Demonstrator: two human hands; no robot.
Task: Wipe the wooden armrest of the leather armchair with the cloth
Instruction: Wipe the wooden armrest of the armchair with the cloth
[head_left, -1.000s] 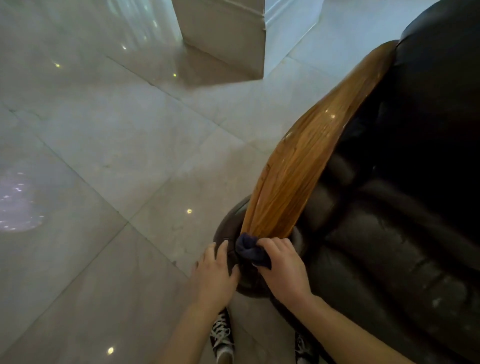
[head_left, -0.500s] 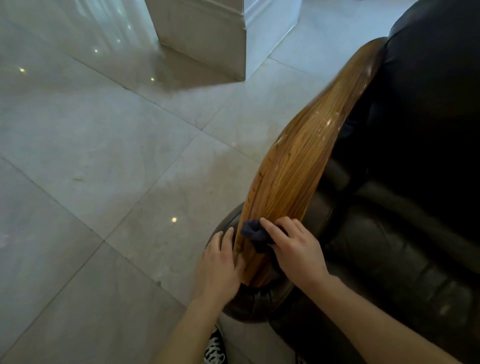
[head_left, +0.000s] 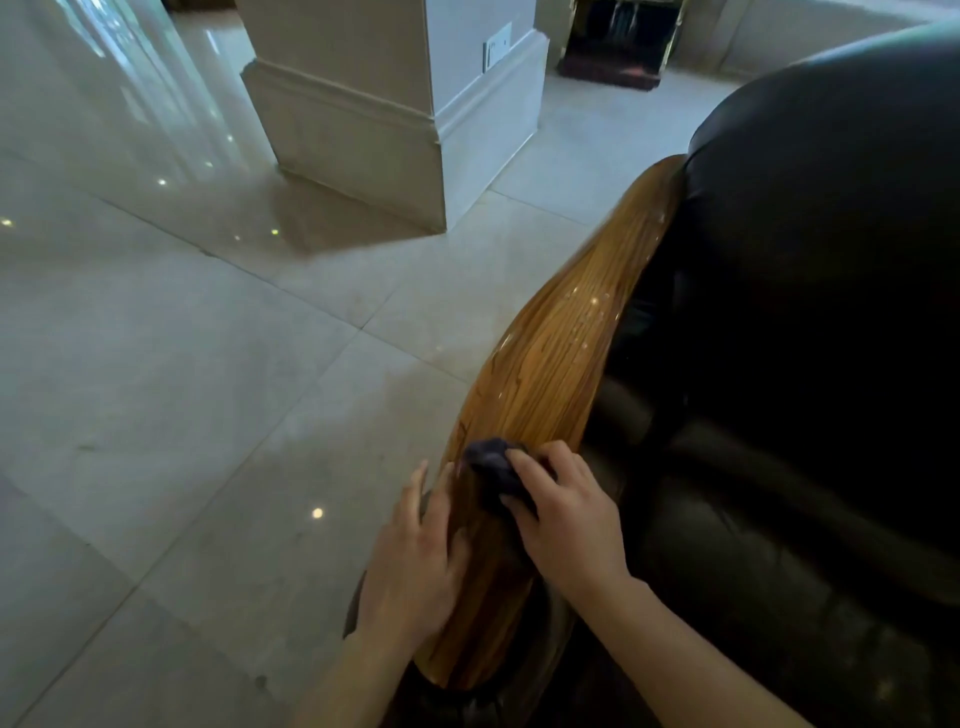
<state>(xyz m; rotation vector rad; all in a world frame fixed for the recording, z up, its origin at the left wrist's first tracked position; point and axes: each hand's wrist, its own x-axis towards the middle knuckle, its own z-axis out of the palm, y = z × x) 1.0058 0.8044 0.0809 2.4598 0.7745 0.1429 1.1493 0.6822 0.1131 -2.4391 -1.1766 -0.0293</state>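
Observation:
A glossy wooden armrest (head_left: 561, 353) runs from the near bottom up to the back of a dark leather armchair (head_left: 810, 322). My right hand (head_left: 566, 519) presses a small dark blue cloth (head_left: 491, 465) onto the armrest's near part, fingers closed over it. My left hand (head_left: 415, 566) lies flat against the armrest's left side near its front end, fingers together, holding nothing loose.
Polished pale floor tiles (head_left: 182, 389) spread to the left. A square white pillar (head_left: 374, 104) with a moulded base stands ahead. A dark wooden piece of furniture (head_left: 618, 47) sits at the far wall.
My right hand has slid the cloth from the armrest's front tip further up along the wood. The left hand has stayed by the front end. The view has tilted up.

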